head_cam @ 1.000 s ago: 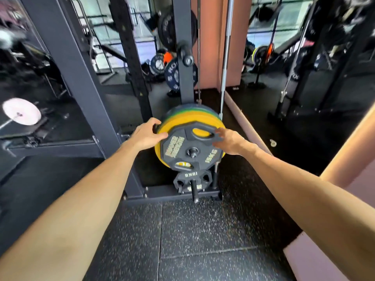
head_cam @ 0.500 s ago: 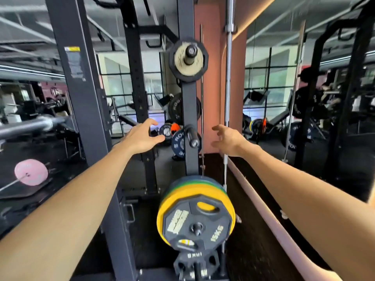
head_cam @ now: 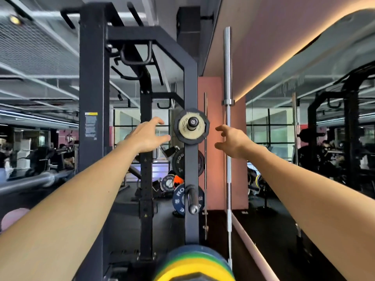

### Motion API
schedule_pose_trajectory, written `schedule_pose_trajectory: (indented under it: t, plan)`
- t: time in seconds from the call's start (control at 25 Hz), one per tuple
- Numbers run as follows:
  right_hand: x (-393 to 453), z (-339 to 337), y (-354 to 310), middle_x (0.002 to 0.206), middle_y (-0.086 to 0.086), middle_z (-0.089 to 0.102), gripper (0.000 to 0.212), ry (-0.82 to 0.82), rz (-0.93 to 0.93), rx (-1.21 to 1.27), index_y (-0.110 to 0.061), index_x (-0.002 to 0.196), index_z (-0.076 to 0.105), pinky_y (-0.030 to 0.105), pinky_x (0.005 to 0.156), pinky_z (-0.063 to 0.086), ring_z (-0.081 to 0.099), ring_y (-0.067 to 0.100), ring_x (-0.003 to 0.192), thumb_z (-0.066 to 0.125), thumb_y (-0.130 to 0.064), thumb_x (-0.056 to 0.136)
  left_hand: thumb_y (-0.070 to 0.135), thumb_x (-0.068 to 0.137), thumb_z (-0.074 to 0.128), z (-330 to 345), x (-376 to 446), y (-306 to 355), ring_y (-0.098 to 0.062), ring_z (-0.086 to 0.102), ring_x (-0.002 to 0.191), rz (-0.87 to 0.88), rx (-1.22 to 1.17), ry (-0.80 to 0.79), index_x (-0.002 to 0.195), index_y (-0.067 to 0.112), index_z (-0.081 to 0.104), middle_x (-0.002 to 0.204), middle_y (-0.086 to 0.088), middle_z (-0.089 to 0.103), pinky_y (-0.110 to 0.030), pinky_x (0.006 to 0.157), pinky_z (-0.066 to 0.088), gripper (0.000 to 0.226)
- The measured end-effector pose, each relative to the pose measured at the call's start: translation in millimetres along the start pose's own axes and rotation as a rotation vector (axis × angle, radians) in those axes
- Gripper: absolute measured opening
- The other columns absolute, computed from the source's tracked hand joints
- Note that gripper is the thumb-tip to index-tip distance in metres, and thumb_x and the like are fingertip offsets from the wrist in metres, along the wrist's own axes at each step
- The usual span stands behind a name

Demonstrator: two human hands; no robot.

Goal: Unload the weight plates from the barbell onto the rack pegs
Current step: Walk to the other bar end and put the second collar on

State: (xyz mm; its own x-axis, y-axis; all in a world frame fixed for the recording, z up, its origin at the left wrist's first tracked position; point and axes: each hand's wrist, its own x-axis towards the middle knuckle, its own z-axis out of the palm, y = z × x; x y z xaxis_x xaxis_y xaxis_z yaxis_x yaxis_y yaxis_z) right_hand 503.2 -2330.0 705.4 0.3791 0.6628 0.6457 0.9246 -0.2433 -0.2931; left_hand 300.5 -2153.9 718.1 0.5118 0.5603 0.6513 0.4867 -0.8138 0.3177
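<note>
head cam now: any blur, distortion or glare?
Head view: wide-angle bending bows the black rack upright and ceiling lines; stacked yellow-green-blue plates at the bottom edge are smeared; warm strip light glows without washing out; both hands stay fairly sharp.

Both bare forearms stretch forward and up from the lower corners, roughly level with each other. The left hand (head_cam: 147,138) is raised with fingers spread and loosely bent, thumb below them – its grip holds nothing. The right hand (head_cam: 233,141) mirrors it, fingers parted and pointing inward – also empty. The two hands stay apart, palms turned toward each other.
</note>
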Motion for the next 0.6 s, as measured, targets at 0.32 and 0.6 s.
schedule_pose_trajectory:
  t: [0.32,0.6]
  plan:
    - [49.2,-3.9,29.3,0.139,0.011,0.052,0.057,0.05,0.028,-0.044,-0.013,0.143,0.038,0.045,0.104,0.042,0.052,0.031,0.124,0.059,-0.025,0.091,0.052,0.088,0.059,16.0,44.6,10.8,-0.03,0.048,0.128,-0.016,0.055,0.05,0.142,0.028,0.038,0.144,-0.009,0.047,-0.046,0.104,0.041,0.062]
    - [117.2,48.6,73.7,0.137,0.013,0.054,0.05,0.05,0.044,-0.054,-0.01,0.141,0.04,0.042,0.104,0.043,0.052,0.032,0.123,0.052,-0.025,0.095,0.049,0.092,0.054,74.3,124.6,-21.3,-0.03,0.049,0.127,-0.045,0.1,0.046,0.143,0.019,0.04,0.14,-0.01,0.051,-0.045,0.103,0.043,0.061]
